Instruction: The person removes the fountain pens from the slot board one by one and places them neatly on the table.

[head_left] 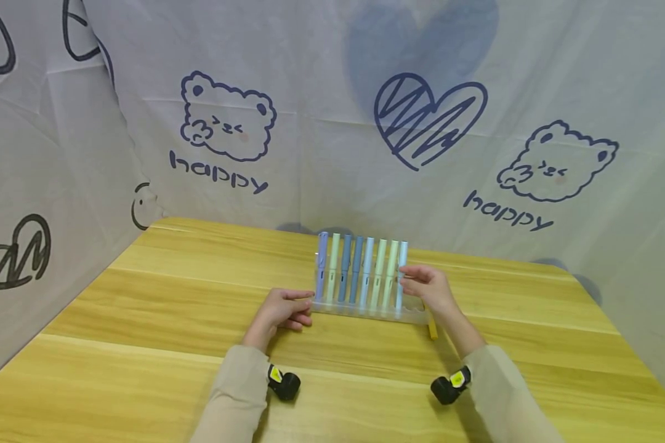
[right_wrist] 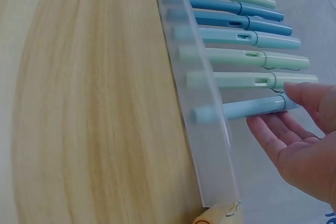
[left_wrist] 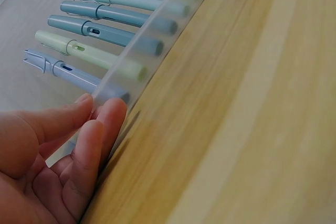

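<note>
A clear frosted pen stand [head_left: 415, 316] holds several capped pens upright in a row: lavender [head_left: 320, 271], pale green [head_left: 332, 271], dark blue [head_left: 344, 271] and light blue. At its left end, my left hand [head_left: 279, 311] pinches the stand's edge between thumb and fingers, just below the lavender pen [left_wrist: 76, 76] in the left wrist view. My right hand [head_left: 429, 286] pinches the rightmost light blue pen [right_wrist: 249, 108] near its cap, thumb above and fingers beneath in the right wrist view. That pen's lower end sits in the stand. To its right, the stand has bare slots.
A yellow pen [head_left: 433, 326] lies on the wooden table [head_left: 161, 320] by the stand's right end. Behind the table hangs a white cloth [head_left: 321, 135] with bear and heart drawings. Each wrist carries a small black camera [head_left: 284, 384].
</note>
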`<action>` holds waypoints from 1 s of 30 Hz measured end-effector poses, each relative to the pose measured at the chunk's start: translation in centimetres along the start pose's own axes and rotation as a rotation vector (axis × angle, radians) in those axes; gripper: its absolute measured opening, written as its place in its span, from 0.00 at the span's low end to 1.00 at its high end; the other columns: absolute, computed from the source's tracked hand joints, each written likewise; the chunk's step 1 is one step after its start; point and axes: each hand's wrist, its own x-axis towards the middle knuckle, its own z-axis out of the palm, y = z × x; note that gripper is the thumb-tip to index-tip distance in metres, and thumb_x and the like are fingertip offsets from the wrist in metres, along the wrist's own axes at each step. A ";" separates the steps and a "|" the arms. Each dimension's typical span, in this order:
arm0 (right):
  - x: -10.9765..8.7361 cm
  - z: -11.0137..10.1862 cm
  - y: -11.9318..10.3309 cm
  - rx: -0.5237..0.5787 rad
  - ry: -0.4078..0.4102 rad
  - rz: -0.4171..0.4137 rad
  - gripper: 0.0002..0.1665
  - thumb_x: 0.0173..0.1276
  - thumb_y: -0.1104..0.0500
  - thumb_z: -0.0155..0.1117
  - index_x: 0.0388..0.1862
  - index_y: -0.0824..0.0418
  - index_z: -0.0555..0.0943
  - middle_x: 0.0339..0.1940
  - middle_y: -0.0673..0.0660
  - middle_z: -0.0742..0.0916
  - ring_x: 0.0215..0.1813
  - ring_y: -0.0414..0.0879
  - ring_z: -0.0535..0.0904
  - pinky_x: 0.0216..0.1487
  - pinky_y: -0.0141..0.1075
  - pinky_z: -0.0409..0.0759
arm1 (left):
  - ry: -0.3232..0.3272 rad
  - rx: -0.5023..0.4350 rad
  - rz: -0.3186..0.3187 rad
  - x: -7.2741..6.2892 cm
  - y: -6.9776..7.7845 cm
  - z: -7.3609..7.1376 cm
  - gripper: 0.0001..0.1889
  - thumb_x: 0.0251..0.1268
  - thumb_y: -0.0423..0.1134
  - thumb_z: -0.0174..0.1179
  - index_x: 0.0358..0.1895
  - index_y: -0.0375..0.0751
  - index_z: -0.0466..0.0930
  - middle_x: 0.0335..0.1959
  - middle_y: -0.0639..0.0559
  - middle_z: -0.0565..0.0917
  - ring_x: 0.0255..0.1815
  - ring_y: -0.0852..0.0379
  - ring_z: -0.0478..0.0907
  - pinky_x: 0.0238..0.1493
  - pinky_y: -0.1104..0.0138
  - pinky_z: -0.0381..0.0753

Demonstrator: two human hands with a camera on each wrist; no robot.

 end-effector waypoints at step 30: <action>0.0 0.2 0.1 -0.136 0.083 -0.113 0.12 0.56 0.76 0.59 0.41 0.78 0.77 0.39 0.70 0.81 0.33 0.41 0.79 0.37 0.36 0.81 | 0.010 0.010 -0.009 0.0 0.0 0.0 0.17 0.60 0.27 0.55 0.53 0.29 0.73 0.20 0.46 0.80 0.15 0.60 0.77 0.14 0.72 0.78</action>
